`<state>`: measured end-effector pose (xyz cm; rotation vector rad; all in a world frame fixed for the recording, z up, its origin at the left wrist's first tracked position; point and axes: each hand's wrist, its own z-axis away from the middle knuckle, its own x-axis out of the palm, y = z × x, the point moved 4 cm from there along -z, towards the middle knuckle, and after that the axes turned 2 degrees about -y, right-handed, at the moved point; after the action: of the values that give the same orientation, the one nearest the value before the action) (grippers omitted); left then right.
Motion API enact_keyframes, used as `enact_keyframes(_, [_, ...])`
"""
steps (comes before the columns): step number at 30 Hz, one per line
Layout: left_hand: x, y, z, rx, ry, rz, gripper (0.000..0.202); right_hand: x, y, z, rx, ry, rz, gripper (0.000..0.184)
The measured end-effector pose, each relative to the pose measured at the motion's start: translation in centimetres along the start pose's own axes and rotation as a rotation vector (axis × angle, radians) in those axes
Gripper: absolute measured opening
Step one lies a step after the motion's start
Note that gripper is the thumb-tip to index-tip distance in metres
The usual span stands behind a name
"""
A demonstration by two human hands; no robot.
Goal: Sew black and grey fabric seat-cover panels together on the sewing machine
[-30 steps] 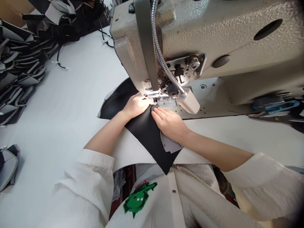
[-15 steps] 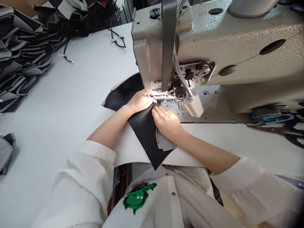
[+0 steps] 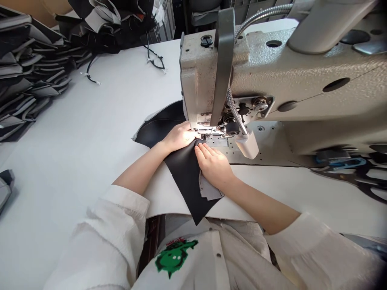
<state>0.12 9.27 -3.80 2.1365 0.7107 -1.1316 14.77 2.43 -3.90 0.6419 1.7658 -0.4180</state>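
Note:
A black leather-like piece (image 3: 183,171) lies under the needle area (image 3: 205,133) of a sewing machine (image 3: 256,60), its pointed end hanging over the table's front edge. From the left, my left hand (image 3: 179,137) is closed on the piece close to the presser foot; some fingertips are hidden by the machine head. My right hand (image 3: 213,164) grips the folded edge just in front of the foot, fingers pressed together. Below its palm shows a grey fabric-backed flap (image 3: 209,191). A line of stitching crosses the piece's far left part (image 3: 160,123).
Stacks of black and grey cut pieces (image 3: 27,72) fill the table's far left. Short black cords (image 3: 155,60) lie behind the machine. A white lamp head (image 3: 247,144) hangs right of the needle. Black-handled scissors (image 3: 370,177) and a blue-handled tool (image 3: 347,162) lie right.
The whole view has shifted, so the machine and table sit lower in the picture. Both hands keep their hold on the black piece, with little visible movement against the needle.

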Motion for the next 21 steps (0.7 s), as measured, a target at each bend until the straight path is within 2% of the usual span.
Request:
enact_keyframes(4, [-0.3, 0.1, 0.3, -0.01, 0.035, -0.012, 0.022, -0.1, -0.2, 0.2, -0.015, 0.025, 0.021, 0.04])
enact_keyframes(8, [-0.5, -0.1, 0.6, -0.03, 0.054, -0.063, 0.022, -0.1, -0.1, 0.0, 0.01, -0.014, -0.017, 0.041])
enact_keyframes(12, [-1.1, -0.6, 1.0, -0.106, 0.183, -0.023, 0.018, 0.0, 0.4, 0.0, 0.073, -0.043, -0.092, 0.042])
enact_keyframes(15, [-1.8, -1.7, 1.2, -0.226, 0.298, 0.098, 0.016, 0.1, 0.7, 0.1, 0.12, -0.065, -0.155, 0.044])
enact_keyframes(18, [-2.0, -3.6, 1.4, -0.459, 0.404, 0.163, 0.018, 0.0, 0.8, 0.1, 0.156, -0.101, -0.201, 0.047])
enact_keyframes(21, [-1.7, -4.2, 1.5, -0.554, 0.376, 0.155, 0.025, -0.2, 0.8, 0.0, 0.176, -0.122, -0.214, 0.05])
